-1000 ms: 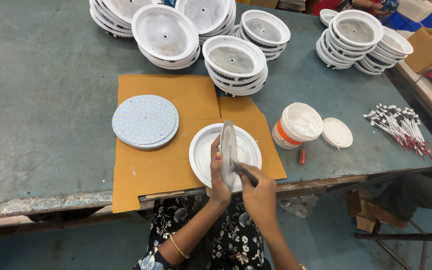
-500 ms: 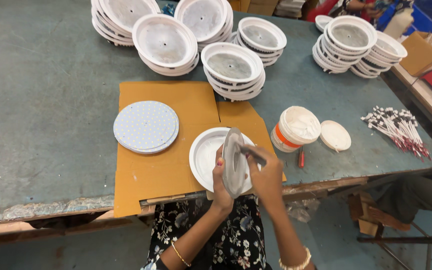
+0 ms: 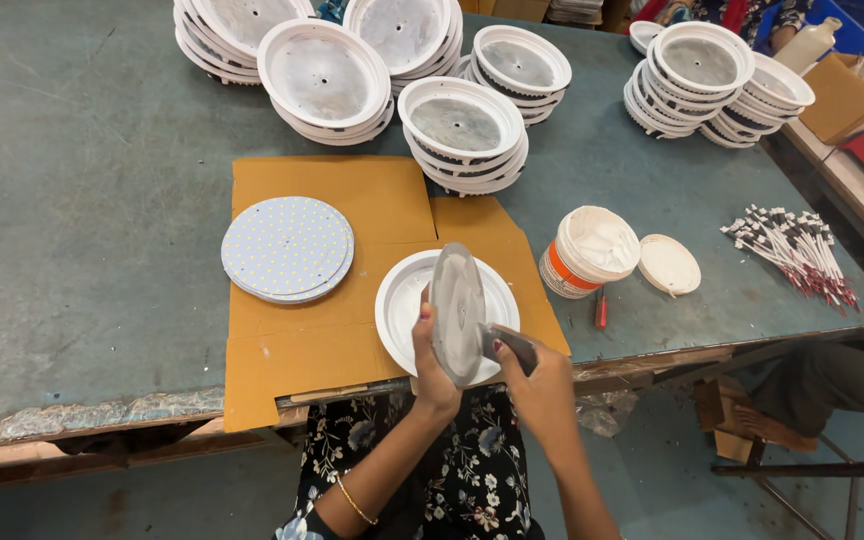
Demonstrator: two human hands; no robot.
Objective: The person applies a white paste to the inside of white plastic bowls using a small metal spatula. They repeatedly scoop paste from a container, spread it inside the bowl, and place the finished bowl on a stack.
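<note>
A thin grey metal disc (image 3: 457, 312) is held on edge by the left hand (image 3: 432, 372) above a round white plastic housing (image 3: 402, 305) on cardboard (image 3: 332, 340). A small flat tool (image 3: 514, 345) is gripped in the right hand (image 3: 542, 385). White paste is contained in the open tub (image 3: 592, 250) on the desk (image 3: 82, 230).

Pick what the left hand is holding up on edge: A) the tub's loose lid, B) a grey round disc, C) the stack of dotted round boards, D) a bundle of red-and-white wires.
B: the left hand grips a grey round disc tilted up on edge above the white round housing, while the lid, wires and dotted round boards lie untouched on the table.
</note>
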